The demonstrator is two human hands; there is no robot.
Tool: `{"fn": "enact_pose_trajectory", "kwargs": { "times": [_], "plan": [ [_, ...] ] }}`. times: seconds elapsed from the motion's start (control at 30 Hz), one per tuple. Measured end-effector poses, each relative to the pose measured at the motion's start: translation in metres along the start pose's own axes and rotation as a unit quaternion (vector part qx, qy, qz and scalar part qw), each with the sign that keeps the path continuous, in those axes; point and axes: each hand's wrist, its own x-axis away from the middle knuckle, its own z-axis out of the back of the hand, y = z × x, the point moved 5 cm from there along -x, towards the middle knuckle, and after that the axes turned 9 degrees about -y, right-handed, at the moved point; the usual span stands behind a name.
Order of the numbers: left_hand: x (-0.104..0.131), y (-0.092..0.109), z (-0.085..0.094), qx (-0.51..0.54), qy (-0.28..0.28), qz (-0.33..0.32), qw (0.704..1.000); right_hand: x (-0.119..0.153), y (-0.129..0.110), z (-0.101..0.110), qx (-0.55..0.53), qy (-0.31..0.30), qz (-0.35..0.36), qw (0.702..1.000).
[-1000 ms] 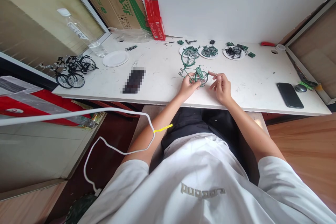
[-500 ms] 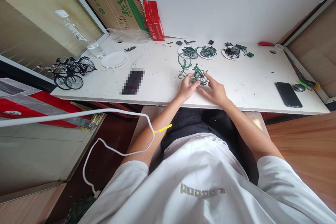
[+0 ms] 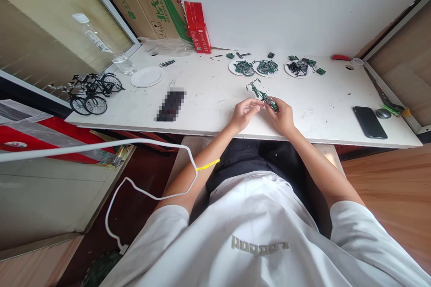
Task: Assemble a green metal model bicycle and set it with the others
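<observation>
Above the near part of the white table, a green model bicycle (image 3: 258,92) is turned nearly end-on, its handlebar pointing away from me. My right hand (image 3: 283,115) is closed around its rear part, with the thumb along the near side. On the other side my left hand (image 3: 245,114) has its fingers curled and its fingertips pinched against the bicycle's lower middle. The exact part under those fingertips is too small to make out. Beyond the hands, white plates hold green bicycle parts (image 3: 267,67) and dark parts (image 3: 298,68).
Black model bicycles (image 3: 90,92) stand at the left by a clear bottle (image 3: 101,45) and white plates (image 3: 147,77). A blurred dark object (image 3: 170,104) lies left of my hands. A phone (image 3: 369,122) is at the right. A white cable (image 3: 161,142) crosses my left forearm.
The bicycle has turned from side-on to nearly end-on, and its front wheel no longer shows to the left. My right hand has wrapped around its rear; my left hand has dropped slightly.
</observation>
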Motion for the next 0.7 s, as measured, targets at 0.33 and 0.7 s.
{"fn": "enact_pose_trajectory", "kwargs": {
  "times": [0.33,0.7],
  "plan": [
    [-0.007,-0.030,0.035,0.000,0.263,0.002,0.965,-0.008,0.013,0.008,-0.310,0.029,-0.140,0.940],
    [-0.015,-0.027,0.024,0.079,0.179,0.006,0.981,-0.009,0.011,0.007,-0.419,-0.005,-0.223,0.880]
  ]
}}
